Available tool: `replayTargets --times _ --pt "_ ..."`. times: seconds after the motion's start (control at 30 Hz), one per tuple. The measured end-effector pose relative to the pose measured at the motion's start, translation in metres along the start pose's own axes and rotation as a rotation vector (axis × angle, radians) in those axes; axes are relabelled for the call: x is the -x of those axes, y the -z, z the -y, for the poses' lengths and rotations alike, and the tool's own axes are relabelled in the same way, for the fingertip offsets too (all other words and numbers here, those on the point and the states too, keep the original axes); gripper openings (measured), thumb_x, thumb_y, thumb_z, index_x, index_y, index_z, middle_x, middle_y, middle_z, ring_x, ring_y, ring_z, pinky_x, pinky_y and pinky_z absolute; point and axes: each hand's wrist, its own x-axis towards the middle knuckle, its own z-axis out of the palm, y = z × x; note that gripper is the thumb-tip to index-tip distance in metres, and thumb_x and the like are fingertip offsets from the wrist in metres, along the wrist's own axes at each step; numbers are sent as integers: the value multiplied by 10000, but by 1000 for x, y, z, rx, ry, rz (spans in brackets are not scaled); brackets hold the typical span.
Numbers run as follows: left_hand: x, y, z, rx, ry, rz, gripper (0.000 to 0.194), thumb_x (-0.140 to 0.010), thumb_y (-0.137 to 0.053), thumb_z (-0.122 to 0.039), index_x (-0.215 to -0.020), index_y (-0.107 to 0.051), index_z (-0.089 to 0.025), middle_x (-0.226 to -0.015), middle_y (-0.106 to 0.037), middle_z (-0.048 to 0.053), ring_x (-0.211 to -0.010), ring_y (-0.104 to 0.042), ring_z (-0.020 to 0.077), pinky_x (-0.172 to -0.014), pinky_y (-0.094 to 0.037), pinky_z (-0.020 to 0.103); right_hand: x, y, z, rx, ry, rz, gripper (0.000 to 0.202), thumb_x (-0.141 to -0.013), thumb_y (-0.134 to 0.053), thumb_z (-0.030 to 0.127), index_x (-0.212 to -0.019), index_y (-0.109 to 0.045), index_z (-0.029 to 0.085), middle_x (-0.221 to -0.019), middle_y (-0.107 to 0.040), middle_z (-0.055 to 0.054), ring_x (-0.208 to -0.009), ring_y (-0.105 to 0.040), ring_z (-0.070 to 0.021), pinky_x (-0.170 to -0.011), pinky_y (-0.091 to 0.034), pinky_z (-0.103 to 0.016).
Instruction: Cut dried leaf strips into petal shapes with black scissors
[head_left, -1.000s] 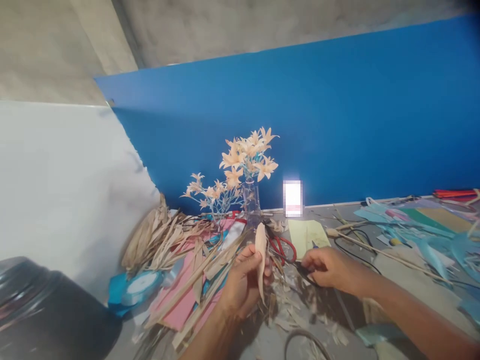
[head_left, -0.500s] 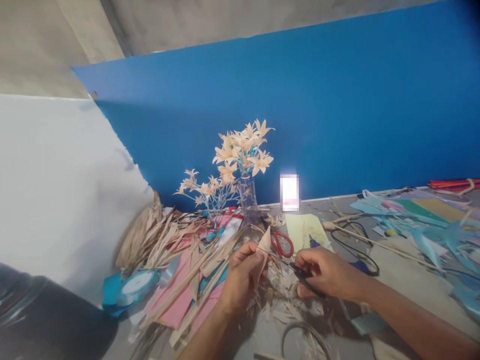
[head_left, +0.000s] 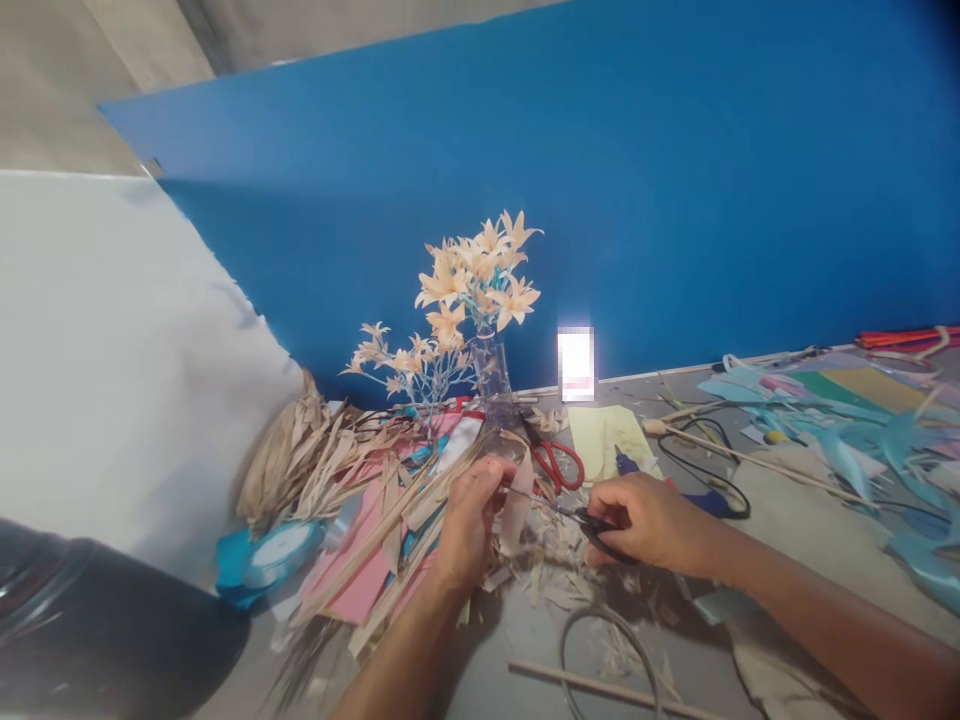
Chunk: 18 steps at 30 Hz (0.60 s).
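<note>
your left hand (head_left: 466,520) pinches a pale dried leaf strip (head_left: 517,508) between closed fingers, holding it upright just above the worktop (head_left: 795,520). your right hand (head_left: 645,520) is wrapped around the black scissors (head_left: 581,518), their blades at the strip's edge. cut scraps (head_left: 559,580) lie beneath. behind them sit red scissors (head_left: 559,462), a bundle of dried leaves (head_left: 315,465) and a vase of paper flowers (head_left: 487,320).
</note>
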Motion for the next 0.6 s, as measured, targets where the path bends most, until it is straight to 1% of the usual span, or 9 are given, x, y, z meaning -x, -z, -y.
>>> replayTargets --times 0.1,0.17,0.27,0.33,0.4,0.43,0.47,0.53,0.6 --pt "2 -1 0 -113 45 -39 268 -758 -708 -420 -727 -633 -164 -621 -557 -17 -540 -452 103 -518 -327 226 0 -4 -1 83 23 -3 283 -655 -760 379 -594 -570 179 -562 -558 32 -526 -427 -105 -490 -248 -221" --pt "3 -2 1 -191 21 -71 218 -723 -744 -350 -673 -638 -167 -600 -547 -24 -543 -438 97 -530 -323 225 0 -5 -2 117 41 7 278 -665 -750 361 -575 -561 179 -544 -544 35 -515 -412 -100 -492 -238 -225" --pt "0 -1 2 -247 -115 -134 159 -707 -756 -292 -641 -681 -169 -699 -611 2 -687 -515 128 -661 -386 237 -1 -3 -2 169 47 0 244 -674 -730 310 -554 -564 177 -534 -547 28 -511 -411 -101 -495 -220 -235" --pt "-2 2 1 -216 -179 -222 132 -721 -754 -295 -680 -708 -178 -767 -638 6 -755 -534 136 -734 -399 245 -3 -1 -5 155 15 -45 263 -693 -710 313 -530 -560 173 -529 -550 13 -513 -414 -107 -493 -209 -244" --pt "-4 4 -1 -121 -196 -306 134 -727 -759 -310 -712 -715 -184 -739 -628 -7 -721 -518 120 -729 -400 240 -6 3 -9 -17 -47 -56 295 -733 -686 376 -551 -587 167 -545 -563 -3 -510 -402 -109 -485 -217 -245" --pt "-4 4 -2 -47 -184 -316 141 -720 -769 -314 -718 -711 -186 -707 -612 -17 -687 -503 109 -706 -400 235 -7 5 -12 -171 -66 -26 313 -752 -673 426 -596 -618 160 -579 -585 -15 -506 -394 -105 -479 -227 -243" --pt "-3 3 -3 39 -159 -297 149 -708 -781 -314 -720 -703 -187 -684 -596 -25 -659 -491 100 -680 -400 230 -8 6 -15 -345 -68 23 346 -763 -664 477 -660 -648 147 -629 -611 -32 -501 -383 -98 -473 -235 -240" --pt "1 -2 -6 203 -65 -191 174 -688 -798 -307 -711 -676 -185 -666 -574 -34 -614 -475 88 -621 -394 223 -9 8 -18 -663 -21 113 429 -748 -683 545 -802 -671 119 -732 -645 -64 -504 -375 -85 -470 -249 -236" --pt "8 -9 -7 291 69 -59 180 -681 -796 -287 -713 -654 -181 -656 -573 -31 -588 -482 90 -585 -394 226 -9 6 -19 -831 53 142 495 -678 -763 549 -888 -650 116 -802 -643 -72 -566 -420 -94 -496 -284 -228"
